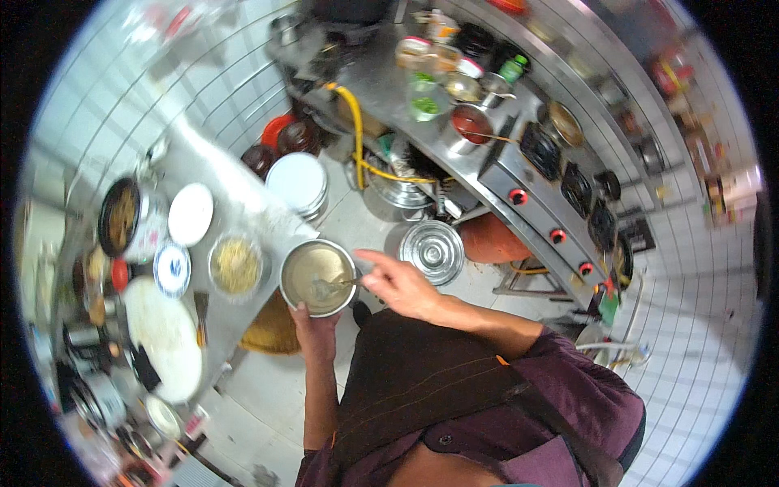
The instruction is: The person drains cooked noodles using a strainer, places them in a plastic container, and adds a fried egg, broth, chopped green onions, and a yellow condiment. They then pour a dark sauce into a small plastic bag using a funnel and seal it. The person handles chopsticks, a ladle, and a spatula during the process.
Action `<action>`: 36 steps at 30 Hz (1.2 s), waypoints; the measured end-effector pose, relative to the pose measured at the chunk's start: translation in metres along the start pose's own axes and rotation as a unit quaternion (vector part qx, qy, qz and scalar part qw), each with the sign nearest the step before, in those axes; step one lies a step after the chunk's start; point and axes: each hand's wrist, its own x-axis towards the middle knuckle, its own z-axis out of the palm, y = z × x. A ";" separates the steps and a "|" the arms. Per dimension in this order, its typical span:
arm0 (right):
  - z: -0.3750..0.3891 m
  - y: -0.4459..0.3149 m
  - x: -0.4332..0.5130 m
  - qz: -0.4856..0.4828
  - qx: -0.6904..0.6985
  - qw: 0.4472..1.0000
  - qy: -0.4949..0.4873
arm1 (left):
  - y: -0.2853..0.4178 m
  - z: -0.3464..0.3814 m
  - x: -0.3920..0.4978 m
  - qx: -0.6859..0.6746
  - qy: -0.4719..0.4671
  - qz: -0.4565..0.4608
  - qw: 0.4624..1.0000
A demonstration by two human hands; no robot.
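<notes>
My left hand (316, 329) holds a round metal bowl (296, 304) from below, its thumb over the near rim. Pale, creamy liquid (322, 265) fills part of the bowl. Above the bowl's right rim, my right hand (398, 283) is closed on the handle of a metal utensil (331, 286), with the index finger stretched out. The utensil's head lies in the liquid, too blurred to name. To the left of the bowl, a clear container of pale yellow shreds (237, 266) stands on the steel table (261, 222).
On the left table are a white oval board (164, 341), a blue-patterned dish (172, 269), a white plate (191, 214) and a dark pan (120, 217). A gas stove (541, 213) and a pot of red sauce (468, 128) stand right. Lidded pots (432, 252) and a white bucket (297, 181) occupy the floor.
</notes>
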 end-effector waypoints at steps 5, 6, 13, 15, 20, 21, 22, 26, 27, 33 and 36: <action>-0.123 0.056 -0.057 0.081 0.111 0.959 0.247 | -0.015 0.150 0.068 0.109 -0.136 -0.104 0.979; -0.147 0.067 -0.072 0.059 0.106 0.948 0.295 | -0.022 0.188 0.086 0.117 -0.196 -0.123 0.966; -0.310 0.126 -0.163 0.075 0.169 0.868 0.461 | -0.171 0.467 0.244 0.188 -0.311 -0.182 0.914; -0.370 0.143 -0.183 0.072 0.135 0.858 0.490 | -0.229 0.536 0.292 0.217 -0.304 -0.219 0.901; -0.471 0.179 -0.221 0.093 0.146 0.823 0.542 | -0.364 0.650 0.392 0.314 -0.174 -0.236 0.903; -0.482 0.187 -0.224 0.093 0.148 0.823 0.541 | -0.387 0.664 0.410 0.343 -0.164 -0.238 0.894; -0.490 0.194 -0.227 0.092 0.150 0.822 0.542 | -0.406 0.673 0.428 0.343 -0.155 -0.253 0.891; -0.504 0.224 -0.226 0.084 0.215 0.799 0.555 | -0.475 0.688 0.503 0.331 -0.123 -0.242 0.904; -0.505 0.229 -0.226 0.089 0.243 0.788 0.559 | -0.488 0.688 0.521 0.334 -0.117 -0.245 0.903; -0.512 0.246 -0.219 0.095 0.292 0.788 0.534 | -0.535 0.687 0.559 0.331 -0.031 -0.254 0.908; -0.516 0.247 -0.212 0.093 0.335 0.781 0.519 | -0.543 0.686 0.531 0.410 -0.092 -0.292 0.859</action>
